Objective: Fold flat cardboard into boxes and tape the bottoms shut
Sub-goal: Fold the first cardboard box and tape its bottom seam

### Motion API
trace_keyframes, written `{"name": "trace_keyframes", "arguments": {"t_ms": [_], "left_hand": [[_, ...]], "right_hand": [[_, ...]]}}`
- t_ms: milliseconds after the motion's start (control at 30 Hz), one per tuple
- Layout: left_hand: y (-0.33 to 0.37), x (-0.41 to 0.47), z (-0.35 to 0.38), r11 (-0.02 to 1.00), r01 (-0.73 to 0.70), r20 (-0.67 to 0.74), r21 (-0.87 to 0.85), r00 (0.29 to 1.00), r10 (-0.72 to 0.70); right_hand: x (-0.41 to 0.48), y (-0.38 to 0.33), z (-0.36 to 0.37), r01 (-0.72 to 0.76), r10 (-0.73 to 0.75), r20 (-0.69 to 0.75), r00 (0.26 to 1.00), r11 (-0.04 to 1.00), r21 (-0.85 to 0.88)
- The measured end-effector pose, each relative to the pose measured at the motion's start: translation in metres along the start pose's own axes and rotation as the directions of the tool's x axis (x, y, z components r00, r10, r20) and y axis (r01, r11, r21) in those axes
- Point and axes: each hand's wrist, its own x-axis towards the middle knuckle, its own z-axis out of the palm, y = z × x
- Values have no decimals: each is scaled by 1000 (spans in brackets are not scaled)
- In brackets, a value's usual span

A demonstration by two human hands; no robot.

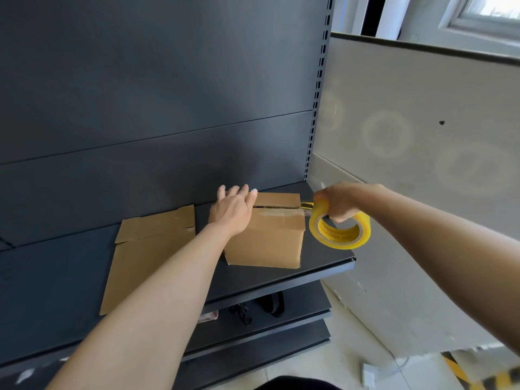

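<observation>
Dark metal shelf [56, 277] with a dark back panel [140, 80]; grey partition [422, 136] at right. Flat cardboard [146, 254] lies left of the folded box [267, 240], which sits near the shelf's right end. Left hand [233, 209] presses flat on the box top, fingers straight. Right hand [337, 202] grips the yellow tape roll [340, 232] just past the box's right edge, tape stretched to the seam.

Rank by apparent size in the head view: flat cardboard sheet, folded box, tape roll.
1-2. flat cardboard sheet and folded box: close in size. An arm hides part of the sheet and the left hand covers part of the box, so I won't rank them.
3. tape roll: clearly smallest.
</observation>
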Motion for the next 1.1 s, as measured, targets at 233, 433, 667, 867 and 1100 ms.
{"name": "trace_keyframes", "arguments": {"t_ms": [233, 433, 667, 867, 1100], "left_hand": [[-2, 5, 5, 1000, -8, 2, 22, 1000, 8], [1, 6, 8, 999, 11, 18, 30, 1000, -11], [-5, 7, 0, 998, -15, 6, 66, 1000, 15], [27, -8, 7, 962, 114, -141, 246, 987, -81], [22, -2, 3, 981, 177, -64, -80, 981, -182]], "right_hand": [[-5, 5, -19, -13, 12, -20, 1000, 999, -35], [-5, 3, 2, -36, 36, 12, 999, 999, -27], [-3, -10, 16, -65, 65, -40, 997, 998, 4], [0, -18, 25, -41, 39, -63, 997, 999, -29], [10, -19, 30, -59, 47, -110, 993, 992, -108]]}}
